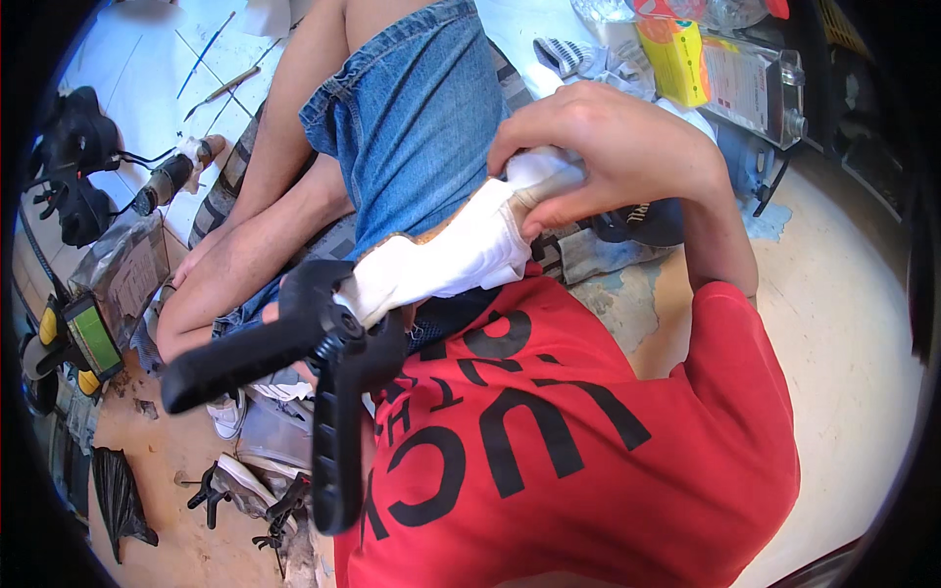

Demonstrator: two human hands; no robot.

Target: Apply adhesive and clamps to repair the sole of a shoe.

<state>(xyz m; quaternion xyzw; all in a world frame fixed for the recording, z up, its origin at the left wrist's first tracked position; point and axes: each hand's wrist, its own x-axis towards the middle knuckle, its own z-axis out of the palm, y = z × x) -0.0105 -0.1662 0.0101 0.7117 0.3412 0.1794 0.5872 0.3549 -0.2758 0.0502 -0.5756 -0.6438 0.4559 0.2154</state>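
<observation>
A white shoe [441, 257] with a tan edge along its sole is held up in front of my red shirt. My right hand [613, 147] grips its heel end, thumb on the near side and fingers curled over the far side. At the other end a black spring clamp [328, 333] bites onto the shoe, its two handles spread apart toward the left and the lower edge. Of my left hand [270, 312] only small bits of finger show behind the clamp; the rest is hidden, so its grip cannot be made out.
On the floor at left lie black clamps [78, 167], a clear plastic bag [127, 269] and a black plastic bag [123, 500]. Clamped shoes [245, 480] rest at lower left. A yellow box [676, 59], clear container [784, 93] and striped sock [569, 57] are at upper right.
</observation>
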